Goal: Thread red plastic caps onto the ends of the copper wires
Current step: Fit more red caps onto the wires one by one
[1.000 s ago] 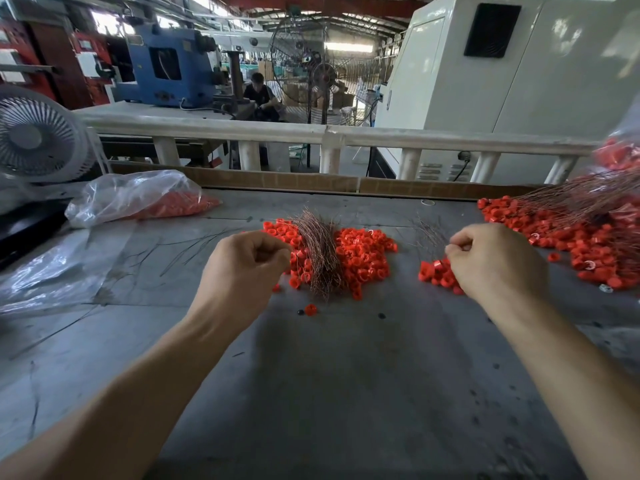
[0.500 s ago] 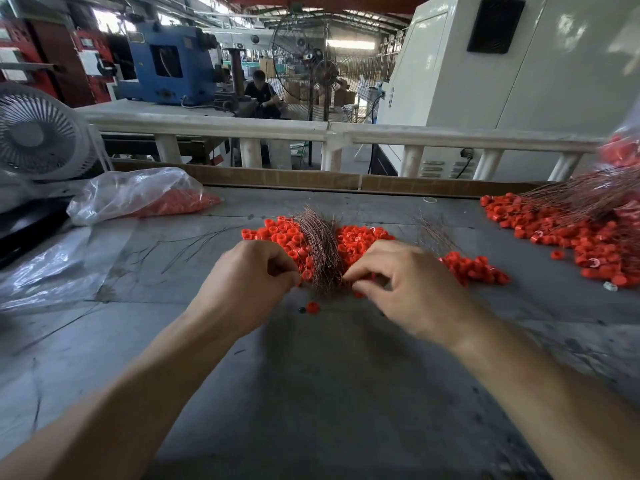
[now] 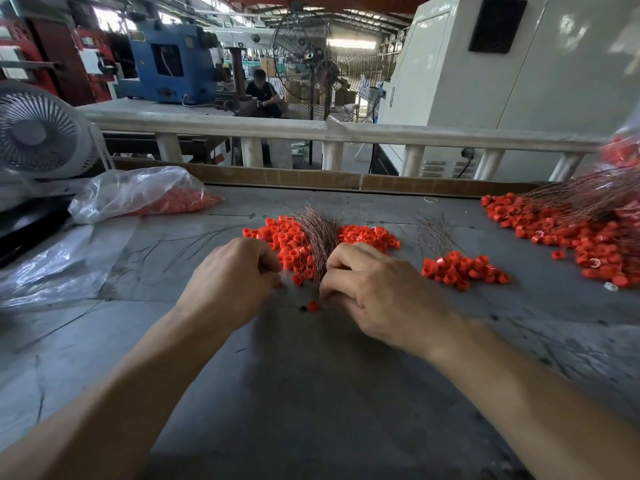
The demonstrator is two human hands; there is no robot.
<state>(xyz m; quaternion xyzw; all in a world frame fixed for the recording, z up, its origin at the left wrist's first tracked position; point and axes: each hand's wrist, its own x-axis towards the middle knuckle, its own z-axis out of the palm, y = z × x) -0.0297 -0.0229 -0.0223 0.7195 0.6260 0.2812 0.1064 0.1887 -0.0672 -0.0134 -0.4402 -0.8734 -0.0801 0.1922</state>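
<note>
Factory machines and a big floor fan (image 3: 323,69) fill the hall behind a pale railing, and nearer stands a grey table (image 3: 311,393) strewn with red. Both hands are curled at the middle of it, knuckles up. The left hand (image 3: 232,282) is clenched tight, its fingertips turned under; I cannot tell what it holds, if anything. The right hand (image 3: 377,296) sits just beside it, fingers bent and pinching at the near end of the bundle of copper wires (image 3: 317,237). That bundle rises straight up and away between the two hands, lying across a heap of red caps (image 3: 287,244) which spreads just beyond both sets of knuckles. One loose cap (image 3: 312,305) lies on the table between the hands, close under the right fingertips. A smaller pile of caps (image 3: 462,268) with a thin tuft of wires sits to the right of the right hand, and a far larger spread (image 3: 568,233) lies well beyond that. Off past the left hand rests a clear bag of caps (image 3: 138,192).
</note>
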